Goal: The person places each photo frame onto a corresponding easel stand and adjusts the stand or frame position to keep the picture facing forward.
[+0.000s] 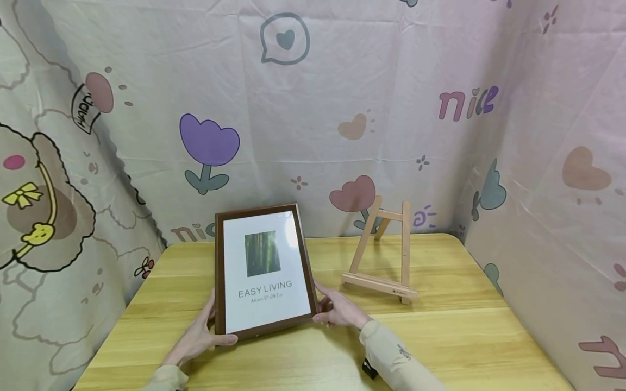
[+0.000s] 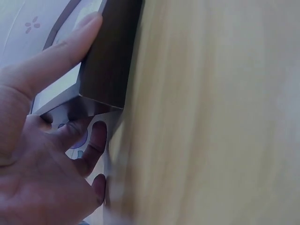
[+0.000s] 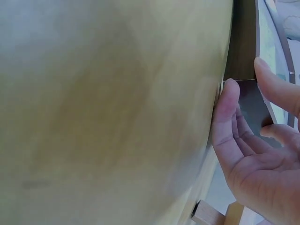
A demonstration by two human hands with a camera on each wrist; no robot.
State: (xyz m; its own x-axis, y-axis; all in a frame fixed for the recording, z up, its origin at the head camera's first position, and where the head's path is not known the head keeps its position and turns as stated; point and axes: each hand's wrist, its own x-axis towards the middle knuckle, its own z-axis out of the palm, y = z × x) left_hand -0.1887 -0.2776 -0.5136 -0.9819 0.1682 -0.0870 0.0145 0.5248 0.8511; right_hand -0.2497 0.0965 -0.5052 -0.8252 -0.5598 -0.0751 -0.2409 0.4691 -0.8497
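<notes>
A brown picture frame (image 1: 266,255) leans slightly back over the table, its front facing me with a white insert that reads EASY LIVING under a small green picture. My left hand (image 1: 195,334) holds its lower left corner, the thumb lying over the front edge. In the left wrist view, the other fingers of that left hand (image 2: 51,159) reach along the side and behind. At the lower right corner my right hand (image 1: 342,309) grips the frame. The right wrist view has the thumb of the right hand (image 3: 258,164) at the front edge and fingertips beside the frame's underside (image 3: 243,42).
A small wooden easel (image 1: 380,285) stands on the table to the right of the frame, its ledge near my right hand. The wood-grain table (image 1: 464,336) meets a printed cloth backdrop (image 1: 303,108) behind and at both sides.
</notes>
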